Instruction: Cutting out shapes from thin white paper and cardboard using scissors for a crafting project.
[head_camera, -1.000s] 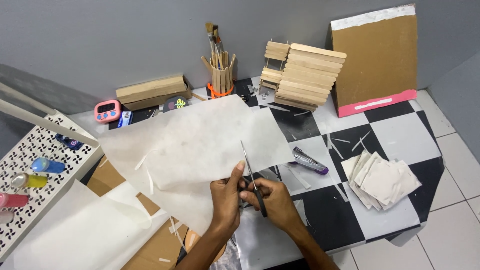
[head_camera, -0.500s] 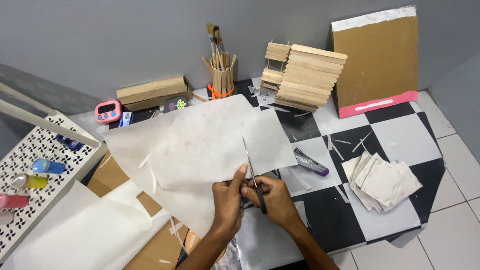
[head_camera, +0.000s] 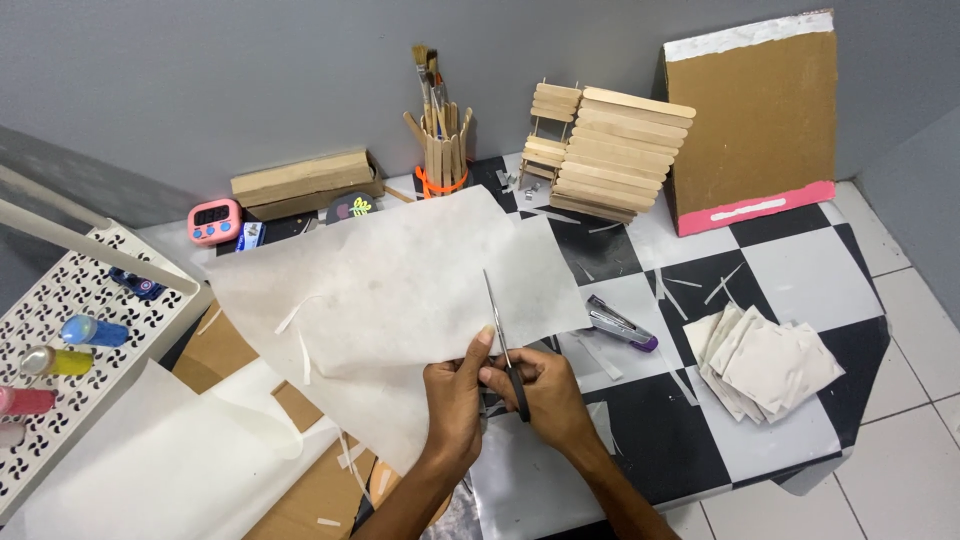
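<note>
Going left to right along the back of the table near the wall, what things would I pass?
Pink timer → long wooden block → cup of paintbrushes → stack of flat wooden sticks → brown cardboard panel with a pink strip.

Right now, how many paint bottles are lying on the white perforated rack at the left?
4, maybe more past the frame edge: a dark blue one farthest back, a blue-capped one, a yellow one, and a pink one nearest, cut by the edge.
</note>
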